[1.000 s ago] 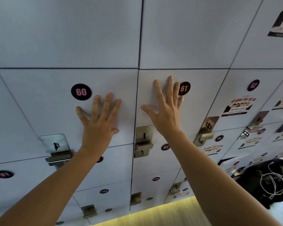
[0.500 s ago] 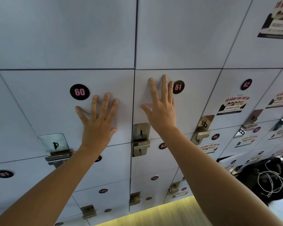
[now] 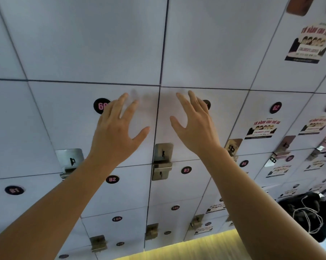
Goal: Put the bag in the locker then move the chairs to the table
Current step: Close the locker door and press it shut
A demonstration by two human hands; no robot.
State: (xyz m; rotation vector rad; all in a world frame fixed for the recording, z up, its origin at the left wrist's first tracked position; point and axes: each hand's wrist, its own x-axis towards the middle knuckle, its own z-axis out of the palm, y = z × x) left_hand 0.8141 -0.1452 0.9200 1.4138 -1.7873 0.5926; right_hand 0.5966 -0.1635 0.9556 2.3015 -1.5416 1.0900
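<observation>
Two hands: I see both raised, fingers spread, holding nothing.
Left hand (image 3: 117, 132): before door 60 (image 3: 64, 117).
Right hand (image 3: 197, 128): before the next door right (image 3: 224, 117).
Contact: I cannot tell.
Bag (image 3: 308, 216): dark, low at far right, white cord on it.

Both bare arms reach up toward the lockers (image 3: 120, 53); the left hand (image 3: 117, 132) and right hand (image 3: 197, 128) are spread, empty, seemingly just off the doors.

Locker doors (image 3: 205, 44) look smooth, matt white — lock plates (image 3: 163, 152) brushed metal, faintly reflective; number stickers (image 3: 186, 170) glossy black
</observation>
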